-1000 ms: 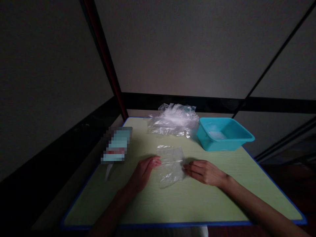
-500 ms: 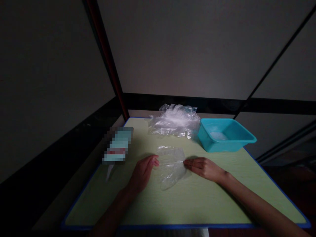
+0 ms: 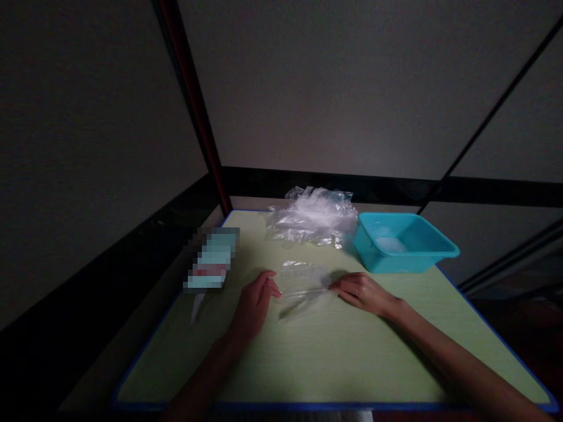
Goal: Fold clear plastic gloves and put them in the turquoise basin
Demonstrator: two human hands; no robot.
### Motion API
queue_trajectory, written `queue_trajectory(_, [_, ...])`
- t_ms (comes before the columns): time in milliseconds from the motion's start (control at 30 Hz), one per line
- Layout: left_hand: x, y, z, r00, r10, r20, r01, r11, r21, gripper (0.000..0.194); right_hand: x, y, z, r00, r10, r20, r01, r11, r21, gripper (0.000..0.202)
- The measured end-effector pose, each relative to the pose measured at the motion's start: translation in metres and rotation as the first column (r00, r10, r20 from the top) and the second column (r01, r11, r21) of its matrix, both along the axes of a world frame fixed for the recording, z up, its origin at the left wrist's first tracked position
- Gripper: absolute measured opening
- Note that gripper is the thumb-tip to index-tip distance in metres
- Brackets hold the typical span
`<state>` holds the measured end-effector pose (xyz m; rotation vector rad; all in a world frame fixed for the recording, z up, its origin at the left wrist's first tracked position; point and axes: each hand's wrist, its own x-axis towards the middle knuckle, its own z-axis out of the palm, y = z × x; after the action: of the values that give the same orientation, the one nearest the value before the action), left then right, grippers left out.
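Right hand (image 3: 366,293) pinches a clear plastic bag (image 3: 303,280); left hand (image 3: 256,300) meets its edge, grip unclear. Counter (image 3: 334,357) spreads broadly nearward to blue edging (image 3: 281,405); wall (image 3: 325,99) behind.

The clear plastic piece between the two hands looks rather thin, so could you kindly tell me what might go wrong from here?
The clear plastic piece might crease unevenly, as its near part looks folded and bunched toward the right hand.
It could slip or skew, since the left hand is at its left edge with a hold I cannot confirm.
The loose plastic heap sits close beside the teal basin, so a nudge might spread it.
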<state>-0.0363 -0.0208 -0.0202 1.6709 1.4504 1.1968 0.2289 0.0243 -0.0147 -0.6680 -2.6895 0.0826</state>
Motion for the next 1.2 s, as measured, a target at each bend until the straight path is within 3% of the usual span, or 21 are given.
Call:
queue_trajectory(167, [0.0, 0.003, -0.001, 0.999, 0.025, 0.027, -0.025, 0.999, -0.021, 0.021, -0.007, 0.011, 0.003, 0.986, -0.121, -0.114, 0.086, 0.958, -0.274, 0.023])
queue_trajectory(333, [-0.001, 0.007, -0.004, 0.996, 0.032, 0.078, -0.029, 0.999, -0.035, 0.02, -0.017, 0.022, 0.002, 0.914, -0.341, -0.219, 0.13, 0.759, -0.638, 0.019])
queue_trajectory(567, [-0.002, 0.012, -0.005, 0.989, 0.053, 0.141, -0.042, 0.996, -0.078, 0.018, -0.027, 0.029, 0.0, 0.857, -0.455, -0.24, 0.122, 0.633, -0.764, 0.012])
queue_trajectory(767, [-0.002, 0.026, -0.01, 0.957, 0.105, 0.27, -0.047, 0.976, -0.213, 0.024, -0.033, 0.029, -0.008, 0.781, -0.578, -0.237, 0.221, 0.611, -0.76, 0.025])
queue_trajectory(1200, [-0.001, 0.036, -0.005, 0.958, 0.138, 0.253, -0.051, 0.944, -0.325, 0.02, -0.04, 0.021, -0.012, 0.699, -0.671, -0.249, 0.435, 0.674, -0.597, 0.023])
